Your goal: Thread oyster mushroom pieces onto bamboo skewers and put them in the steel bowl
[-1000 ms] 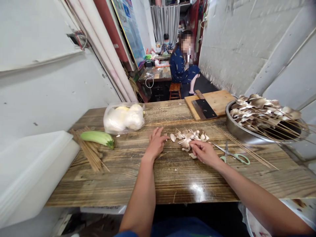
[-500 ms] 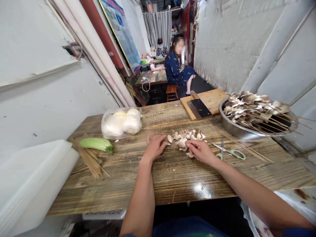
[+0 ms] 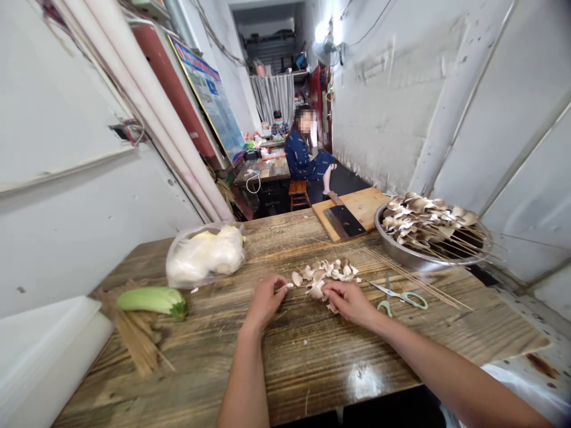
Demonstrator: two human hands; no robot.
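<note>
Loose oyster mushroom pieces (image 3: 330, 270) lie in a small heap on the wooden table (image 3: 214, 345). At the heap's left side, my left hand (image 3: 266, 299) is closed in a pinch, with a small whitish mushroom piece (image 3: 289, 285) at its fingertips. My right hand (image 3: 350, 302) is also closed, its thumb and fingers on a mushroom piece (image 3: 317, 289) at the near edge of the heap. Scissors with green handles (image 3: 401, 295) lie partly open to the right of my right hand. Thin wooden skewers (image 3: 419, 280) lie behind them.
A metal basin (image 3: 401, 255) holds skewered mushrooms (image 3: 428, 220). Beside it, a cleaver (image 3: 345, 221) rests on a cutting board (image 3: 368, 205). Leftward are a bagged pale vegetable (image 3: 205, 255), a green gourd (image 3: 151, 300), a skewer bundle (image 3: 134, 339) and white containers (image 3: 53, 356). Two people sit beyond.
The camera has tilted up, so the table sits lower in view. My left fingers have drawn together onto a small piece; my right hand stays at the heap.
</note>
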